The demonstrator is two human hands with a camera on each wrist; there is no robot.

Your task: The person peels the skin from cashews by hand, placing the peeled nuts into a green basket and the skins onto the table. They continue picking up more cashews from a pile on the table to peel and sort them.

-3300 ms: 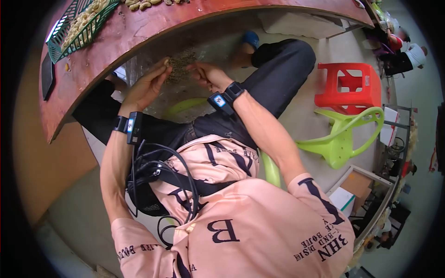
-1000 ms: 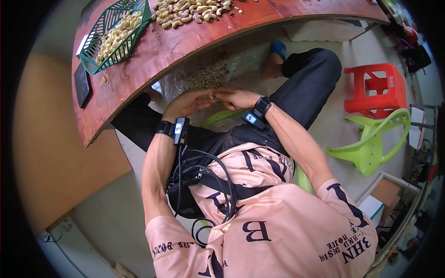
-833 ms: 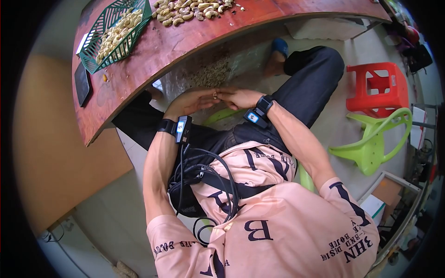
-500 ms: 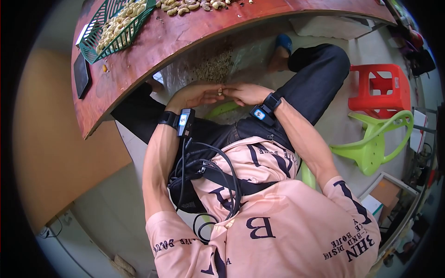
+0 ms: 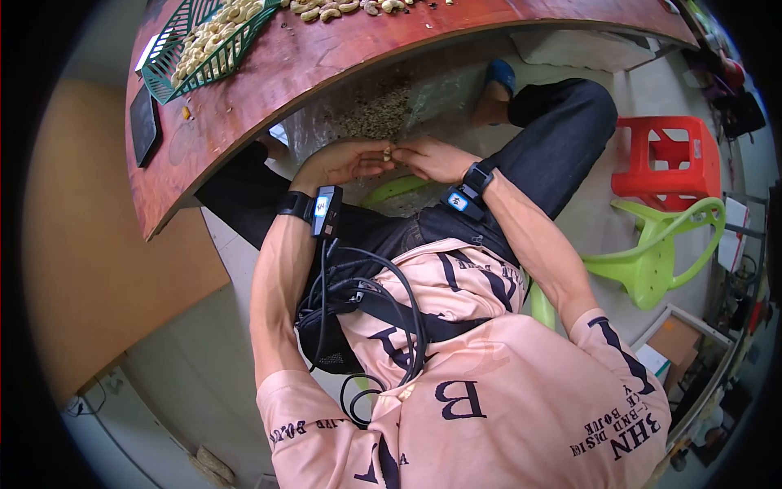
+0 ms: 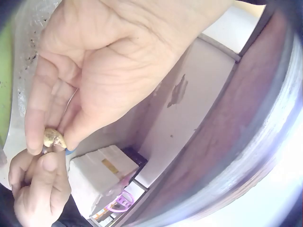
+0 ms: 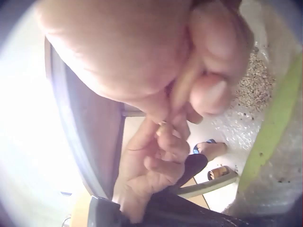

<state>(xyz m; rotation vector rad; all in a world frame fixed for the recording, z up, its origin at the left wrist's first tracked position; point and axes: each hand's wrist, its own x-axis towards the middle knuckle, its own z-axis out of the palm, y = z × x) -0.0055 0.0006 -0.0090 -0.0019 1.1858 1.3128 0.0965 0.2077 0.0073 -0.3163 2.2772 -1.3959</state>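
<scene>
Both hands meet over the lap in the head view. My left hand (image 5: 349,160) pinches a pale cashew nut (image 6: 54,137) between thumb and fingertips; brownish patches show on the nut. My right hand (image 5: 436,159) has its fingers curled, with the thumb tip right at the nut's lower end. In the right wrist view a slim tan thing (image 7: 185,86) runs between the right fingers toward the nut. A small greyish tip shows beside the nut in the left wrist view. I cannot tell what this thing is.
A green slotted basket (image 5: 167,61) of pale cashews stands on the red-brown table (image 5: 326,45), near loose cashews (image 5: 330,10) and a black phone-like slab (image 5: 145,126). Crumbs (image 5: 379,114) lie on plastic sheeting below. A red stool (image 5: 668,163) and a green chair (image 5: 652,261) stand right.
The hands were apart 3.3 s ago, with a pale nut in the left fingertips; they have since come together. In the last second they stay joined while the fingers shift slightly.
</scene>
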